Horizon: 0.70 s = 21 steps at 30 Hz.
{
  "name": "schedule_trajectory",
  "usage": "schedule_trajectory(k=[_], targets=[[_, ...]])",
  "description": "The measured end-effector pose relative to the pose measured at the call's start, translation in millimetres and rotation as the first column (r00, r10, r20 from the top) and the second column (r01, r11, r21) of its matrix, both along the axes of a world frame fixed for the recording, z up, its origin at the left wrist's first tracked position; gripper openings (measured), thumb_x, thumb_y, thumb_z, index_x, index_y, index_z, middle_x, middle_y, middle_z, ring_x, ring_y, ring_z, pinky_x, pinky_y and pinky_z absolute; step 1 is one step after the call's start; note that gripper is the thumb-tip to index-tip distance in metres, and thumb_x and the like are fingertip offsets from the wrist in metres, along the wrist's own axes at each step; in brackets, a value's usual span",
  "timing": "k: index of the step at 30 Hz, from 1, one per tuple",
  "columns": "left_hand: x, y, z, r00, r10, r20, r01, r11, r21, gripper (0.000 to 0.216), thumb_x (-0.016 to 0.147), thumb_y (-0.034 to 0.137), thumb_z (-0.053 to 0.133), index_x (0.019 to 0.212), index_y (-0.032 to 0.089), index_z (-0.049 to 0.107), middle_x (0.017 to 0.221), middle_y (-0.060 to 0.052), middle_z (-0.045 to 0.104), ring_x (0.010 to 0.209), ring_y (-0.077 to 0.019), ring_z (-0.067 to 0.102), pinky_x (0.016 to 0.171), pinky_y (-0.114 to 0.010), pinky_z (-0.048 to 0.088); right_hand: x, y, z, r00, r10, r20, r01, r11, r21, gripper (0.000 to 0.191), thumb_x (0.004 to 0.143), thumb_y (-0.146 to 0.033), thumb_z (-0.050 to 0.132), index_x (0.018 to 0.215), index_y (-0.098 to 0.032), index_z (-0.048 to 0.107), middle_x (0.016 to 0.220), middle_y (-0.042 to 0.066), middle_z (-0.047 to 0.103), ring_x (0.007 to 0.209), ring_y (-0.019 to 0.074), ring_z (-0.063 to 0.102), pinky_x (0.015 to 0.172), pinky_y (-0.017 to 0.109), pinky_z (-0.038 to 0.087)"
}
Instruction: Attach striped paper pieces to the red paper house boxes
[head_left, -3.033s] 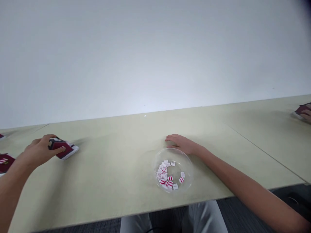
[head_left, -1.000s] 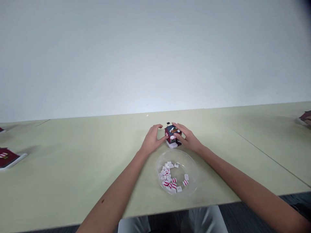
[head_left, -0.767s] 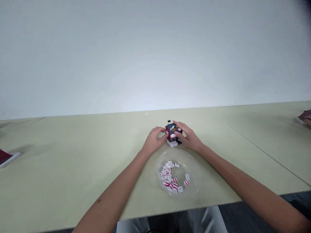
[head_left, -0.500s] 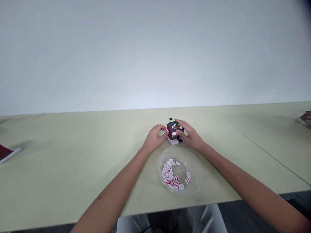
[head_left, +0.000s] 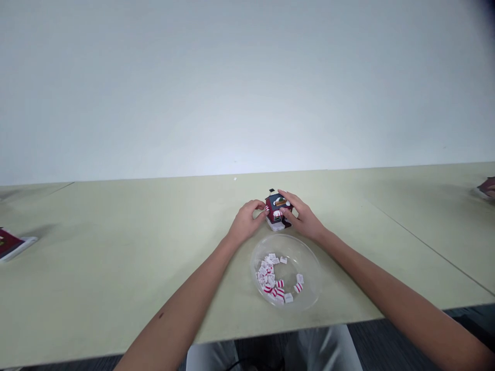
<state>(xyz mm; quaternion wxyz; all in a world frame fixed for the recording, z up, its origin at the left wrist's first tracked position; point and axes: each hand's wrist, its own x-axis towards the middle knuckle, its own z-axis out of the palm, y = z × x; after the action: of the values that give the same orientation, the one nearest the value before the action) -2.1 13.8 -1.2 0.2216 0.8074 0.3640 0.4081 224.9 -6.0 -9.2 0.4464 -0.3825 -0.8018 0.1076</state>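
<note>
Centre of frame: we hold the small toy house (head_left: pixel 277 211) between both hands. It stands upright on the worktop (head_left: pixel 116 257), base down, roof up. Our left hand (head_left: pixel 245 222) closes on its left face, fingertips touching. Our right hand (head_left: pixel 305 219) wraps the right side, with fingers laid over the roof. The house lies directly between the hands, neither one nearer. We see no clear long axis; it looks about as wide as tall.

Just below it in the frame sits the clear bowl (head_left: pixel 309 252) holding white and red-striped pieces (head_left: pixel 275 281); we cannot tell whether rim and house touch.

Far left edge: a flat dark-red item (head_left: pixel 11 243). Far right edge: another person's hand (head_left: pixel 489 186), cut off.
</note>
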Motion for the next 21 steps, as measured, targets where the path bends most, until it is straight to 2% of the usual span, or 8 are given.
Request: schedule_trajectory(k=[21], targets=[[2.0,-2.4,2.3,1.0,-0.007,-0.003,0.007,1.0,-0.013,0.017,0.092,0.036,0.055,0.1,0.021,0.062,0.103,-0.005,0.069,0.1,-0.0202,0.063,0.092,-0.033,0.047,-1.0,-1.7,0.9,1.0,0.009,-0.001,-0.009,1.0,0.002,0.054,0.101,-0.045,0.044,0.152,-0.029,0.037,0.151,0.009,0.047,0.139,0.0274,0.044,0.116,0.05,0.038]])
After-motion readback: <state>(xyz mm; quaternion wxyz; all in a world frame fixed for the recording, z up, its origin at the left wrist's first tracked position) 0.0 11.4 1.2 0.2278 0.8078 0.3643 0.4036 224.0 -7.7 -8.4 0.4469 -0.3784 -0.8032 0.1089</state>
